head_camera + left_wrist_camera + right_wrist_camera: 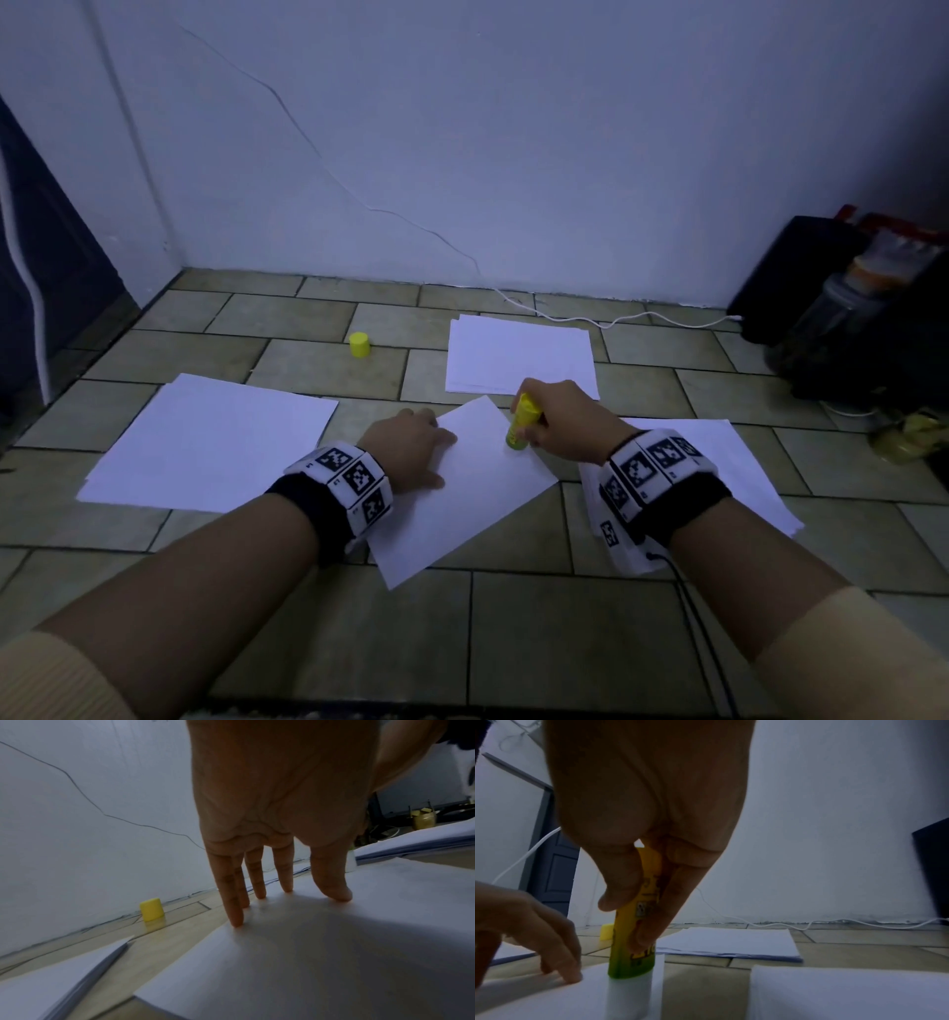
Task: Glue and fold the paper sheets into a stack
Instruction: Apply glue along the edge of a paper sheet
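From the head view, three paper piles (205,442) lie on the floor (565,632) around one loose sheet (472,493), with one yellow cap (359,344) farther off. At the left wrist, the left hand (277,805) presses straight fingers (235,910) flat on that sheet, released. At the right wrist, the right hand (652,817) grasps one glue stick (632,953), upright, tip touching the sheet.
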Demonstrator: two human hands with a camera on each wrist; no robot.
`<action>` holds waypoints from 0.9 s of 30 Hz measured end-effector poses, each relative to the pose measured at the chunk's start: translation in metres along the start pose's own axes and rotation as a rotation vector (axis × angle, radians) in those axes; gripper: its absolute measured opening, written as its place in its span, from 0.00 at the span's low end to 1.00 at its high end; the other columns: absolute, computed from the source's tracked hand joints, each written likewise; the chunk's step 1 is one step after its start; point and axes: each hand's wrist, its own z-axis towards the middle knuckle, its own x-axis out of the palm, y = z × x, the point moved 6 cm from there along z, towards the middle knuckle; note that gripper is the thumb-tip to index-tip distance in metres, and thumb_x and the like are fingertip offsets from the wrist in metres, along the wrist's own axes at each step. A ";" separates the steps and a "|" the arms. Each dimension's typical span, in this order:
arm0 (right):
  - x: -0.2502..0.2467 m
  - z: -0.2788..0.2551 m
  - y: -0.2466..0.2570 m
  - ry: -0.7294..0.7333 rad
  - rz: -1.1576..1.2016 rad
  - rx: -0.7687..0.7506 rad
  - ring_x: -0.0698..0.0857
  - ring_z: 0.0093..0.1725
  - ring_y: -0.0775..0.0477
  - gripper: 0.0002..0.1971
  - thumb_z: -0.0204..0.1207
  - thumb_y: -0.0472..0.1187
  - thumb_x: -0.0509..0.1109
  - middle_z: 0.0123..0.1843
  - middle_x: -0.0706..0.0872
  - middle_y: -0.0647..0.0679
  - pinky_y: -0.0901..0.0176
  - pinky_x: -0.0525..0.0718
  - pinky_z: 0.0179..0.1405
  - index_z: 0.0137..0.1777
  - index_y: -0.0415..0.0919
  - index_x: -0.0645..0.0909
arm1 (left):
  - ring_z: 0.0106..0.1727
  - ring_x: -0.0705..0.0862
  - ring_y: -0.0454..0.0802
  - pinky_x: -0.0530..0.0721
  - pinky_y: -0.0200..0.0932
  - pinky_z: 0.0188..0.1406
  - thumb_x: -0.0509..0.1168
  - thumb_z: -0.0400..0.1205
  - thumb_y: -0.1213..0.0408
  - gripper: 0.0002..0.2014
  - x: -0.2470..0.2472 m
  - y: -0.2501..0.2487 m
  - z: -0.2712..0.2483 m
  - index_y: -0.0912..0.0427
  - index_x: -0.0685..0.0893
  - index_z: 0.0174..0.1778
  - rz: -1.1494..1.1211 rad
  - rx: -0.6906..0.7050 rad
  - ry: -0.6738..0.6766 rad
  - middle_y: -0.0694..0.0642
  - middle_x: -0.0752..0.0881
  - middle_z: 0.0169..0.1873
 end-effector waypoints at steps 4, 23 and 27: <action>-0.003 -0.019 -0.014 0.018 0.007 -0.009 0.84 0.53 0.40 0.13 0.75 0.34 0.72 0.56 0.85 0.39 0.51 0.84 0.52 0.58 0.39 0.78 | 0.75 0.63 0.54 0.75 0.52 0.68 0.71 0.76 0.45 0.32 -0.003 -0.002 0.003 0.44 0.72 0.77 0.032 -0.004 -0.059 0.55 0.67 0.72; -0.039 0.010 -0.002 -0.296 0.264 0.049 0.81 0.46 0.50 0.11 0.74 0.37 0.75 0.52 0.85 0.43 0.68 0.77 0.40 0.54 0.37 0.82 | 0.77 0.63 0.55 0.74 0.52 0.68 0.69 0.78 0.46 0.35 0.005 -0.003 -0.009 0.60 0.66 0.75 0.172 0.097 0.027 0.57 0.63 0.76; -0.021 0.028 0.005 -0.268 0.274 0.073 0.81 0.51 0.46 0.13 0.74 0.38 0.74 0.57 0.85 0.41 0.57 0.80 0.50 0.57 0.34 0.81 | 0.69 0.74 0.59 0.77 0.54 0.65 0.67 0.80 0.50 0.29 0.007 0.011 -0.012 0.58 0.67 0.74 0.104 -0.008 0.059 0.57 0.68 0.73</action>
